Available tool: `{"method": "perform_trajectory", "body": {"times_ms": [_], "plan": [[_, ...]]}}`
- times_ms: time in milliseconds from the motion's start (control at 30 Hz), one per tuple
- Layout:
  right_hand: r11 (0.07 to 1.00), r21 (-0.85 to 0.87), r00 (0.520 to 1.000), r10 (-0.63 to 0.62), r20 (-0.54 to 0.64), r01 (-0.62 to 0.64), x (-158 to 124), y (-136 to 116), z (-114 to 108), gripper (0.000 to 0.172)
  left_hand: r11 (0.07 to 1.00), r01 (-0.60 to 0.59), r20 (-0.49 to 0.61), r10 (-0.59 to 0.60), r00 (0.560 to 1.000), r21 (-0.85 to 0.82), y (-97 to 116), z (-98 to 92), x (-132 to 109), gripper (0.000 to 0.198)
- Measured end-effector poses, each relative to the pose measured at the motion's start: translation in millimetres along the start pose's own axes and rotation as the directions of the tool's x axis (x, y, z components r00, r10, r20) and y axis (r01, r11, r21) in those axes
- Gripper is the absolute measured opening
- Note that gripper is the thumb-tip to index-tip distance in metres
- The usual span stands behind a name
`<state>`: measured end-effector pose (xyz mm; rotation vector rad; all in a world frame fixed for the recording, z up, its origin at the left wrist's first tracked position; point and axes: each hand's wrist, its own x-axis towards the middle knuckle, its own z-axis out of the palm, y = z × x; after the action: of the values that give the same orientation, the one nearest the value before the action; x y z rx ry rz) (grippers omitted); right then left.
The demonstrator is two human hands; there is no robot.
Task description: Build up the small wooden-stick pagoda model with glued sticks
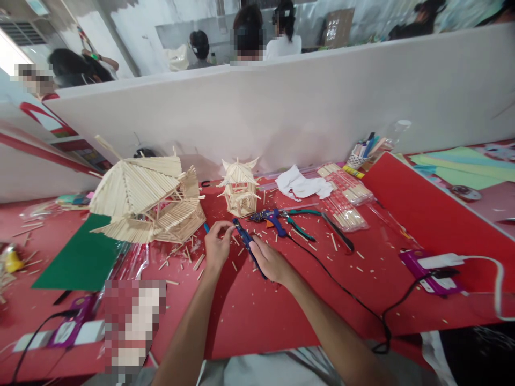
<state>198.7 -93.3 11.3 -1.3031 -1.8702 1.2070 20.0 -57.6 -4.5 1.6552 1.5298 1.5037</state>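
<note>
My right hand (270, 261) is closed around blue-handled cutting pliers (246, 242), their nose pointing up and left. My left hand (217, 245) pinches a thin wooden stick (229, 229) right at the pliers' tip. Just beyond the hands stands a small stick pavilion (240, 187). A larger stick house (147, 199) leans to the left of it. A blue glue gun (270, 219) lies to the right of the small pavilion, its black cord running off toward me.
Stick offcuts litter the red table (281, 305). Green-handled pliers (301, 225), packs of sticks (346, 201), a white cloth (301, 185), a pen cup (362, 153), a green sheet (80, 257) and power strips (434, 265) lie around. A white partition (281, 102) backs the table, people behind it.
</note>
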Motion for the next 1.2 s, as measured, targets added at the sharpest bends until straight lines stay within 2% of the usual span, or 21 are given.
{"method": "perform_trajectory", "body": {"times_ms": [500,767,1067,1200], "plan": [[1.0,-0.023,1.0,0.002,0.012,-0.002,-2,-1,-1,0.033,0.999,-0.024,0.013,0.024,1.0,0.044,0,-1.6,-1,0.016],[0.995,-0.097,1.0,0.017,-0.001,-0.017,-2,0,1,0.036,0.997,-0.041,0.038,0.039,0.999,0.059,-4,-2.3,-1,0.016],[0.991,-0.132,1.0,0.004,-0.028,-0.008,-2,13,7,0.042,0.996,-0.054,0.062,0.05,0.997,0.065,-7,-0.5,-1,0.015],[0.984,-0.178,0.997,0.002,-0.08,-0.017,1,13,11,0.04,0.996,-0.057,0.055,0.053,0.997,0.062,-5,-1.5,-1,0.015]]}}
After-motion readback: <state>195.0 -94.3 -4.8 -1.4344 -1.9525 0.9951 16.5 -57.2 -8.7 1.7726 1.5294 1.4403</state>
